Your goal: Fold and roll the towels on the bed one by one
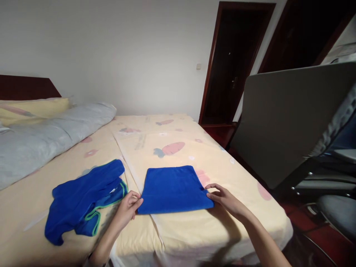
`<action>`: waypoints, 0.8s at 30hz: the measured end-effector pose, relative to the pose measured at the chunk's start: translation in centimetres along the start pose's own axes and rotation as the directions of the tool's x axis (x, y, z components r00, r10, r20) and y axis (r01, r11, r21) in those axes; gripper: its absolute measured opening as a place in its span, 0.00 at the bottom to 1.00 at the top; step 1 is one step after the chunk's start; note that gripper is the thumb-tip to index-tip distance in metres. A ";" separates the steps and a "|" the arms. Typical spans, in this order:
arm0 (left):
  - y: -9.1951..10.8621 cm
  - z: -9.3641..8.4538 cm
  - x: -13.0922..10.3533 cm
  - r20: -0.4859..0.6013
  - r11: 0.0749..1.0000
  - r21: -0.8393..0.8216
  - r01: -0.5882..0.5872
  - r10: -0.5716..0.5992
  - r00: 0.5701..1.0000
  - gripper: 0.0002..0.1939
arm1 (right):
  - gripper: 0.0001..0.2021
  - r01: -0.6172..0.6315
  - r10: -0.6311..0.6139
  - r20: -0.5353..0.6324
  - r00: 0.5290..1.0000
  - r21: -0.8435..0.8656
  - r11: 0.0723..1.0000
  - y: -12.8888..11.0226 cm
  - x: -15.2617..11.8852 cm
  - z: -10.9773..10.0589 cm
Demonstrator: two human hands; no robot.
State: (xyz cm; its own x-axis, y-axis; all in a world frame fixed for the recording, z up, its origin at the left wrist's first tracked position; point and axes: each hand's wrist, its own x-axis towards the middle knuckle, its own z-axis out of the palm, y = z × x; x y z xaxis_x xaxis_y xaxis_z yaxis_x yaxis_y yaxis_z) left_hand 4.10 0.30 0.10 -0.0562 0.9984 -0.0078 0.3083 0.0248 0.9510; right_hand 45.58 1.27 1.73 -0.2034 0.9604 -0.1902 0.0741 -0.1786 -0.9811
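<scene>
A blue cloth [174, 189], folded into a flat, nearly rectangular shape, lies on the bed. My left hand [130, 205] pinches its near left corner between thumb and fingers. At the right edge, close to the near right corner, my right hand [222, 198] has its thumb and fingertips closed on the fabric. Left of my left hand rests a crumpled blue garment [83, 193] with green edging and a small white label.
The bed [144, 141] wears a yellow sheet with carrot prints. A rolled grey quilt [61, 129] and a yellow pillow [36, 109] lie at the left. A large grey panel [292, 115] stands beyond the bed's right edge, near a dark door [236, 66].
</scene>
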 end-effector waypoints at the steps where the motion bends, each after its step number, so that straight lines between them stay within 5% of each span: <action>1: 0.0 -0.1 -0.4 0.003 0.998 0.048 -0.035 0.034 0.999 0.22 | 0.21 0.003 -0.003 0.009 1.000 -0.029 1.000 0.4 0.0 0.0; 5: 0.3 -0.7 -1.0 -0.032 0.887 0.433 -0.161 0.194 0.981 0.12 | 0.18 0.042 -0.048 -0.015 0.999 -0.277 0.960 1.7 0.3 0.1; 8: 1.1 -1.2 -1.0 -0.053 0.742 0.621 -0.253 0.362 0.931 0.08 | 0.15 0.139 -0.241 -0.101 0.965 -0.582 0.801 1.4 0.1 0.4; 12: 2.6 0.2 -1.6 0.164 0.587 0.606 -0.536 0.568 0.807 0.12 | 0.16 0.369 -0.548 0.026 0.836 -0.766 0.526 0.1 -0.7 3.3; 17: 3.6 4.4 -2.4 0.534 0.374 0.498 -0.783 0.579 0.616 0.25 | 0.26 0.620 -0.567 0.403 0.718 -0.740 0.260 1.1 -0.3 9.3; 20: 3.1 5.8 -2.1 0.594 0.346 0.471 -0.811 0.556 0.582 0.28 | 0.27 0.655 -0.532 0.496 0.686 -0.739 0.156 2.4 0.4 10.5; 24: 1.8 5.3 -1.5 0.614 0.355 0.466 -0.811 0.530 0.585 0.29 | 0.27 0.645 -0.544 0.491 0.680 -0.753 0.126 3.2 0.5 8.7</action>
State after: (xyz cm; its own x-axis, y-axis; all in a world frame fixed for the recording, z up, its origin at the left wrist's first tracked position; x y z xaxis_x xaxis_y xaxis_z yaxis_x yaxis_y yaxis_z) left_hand 9.75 -0.89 0.20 0.7139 0.6283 0.3092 0.5971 -0.7768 0.2000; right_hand 37.18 -0.64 -1.85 -0.6585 0.6455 0.3869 0.6137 0.7581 -0.2204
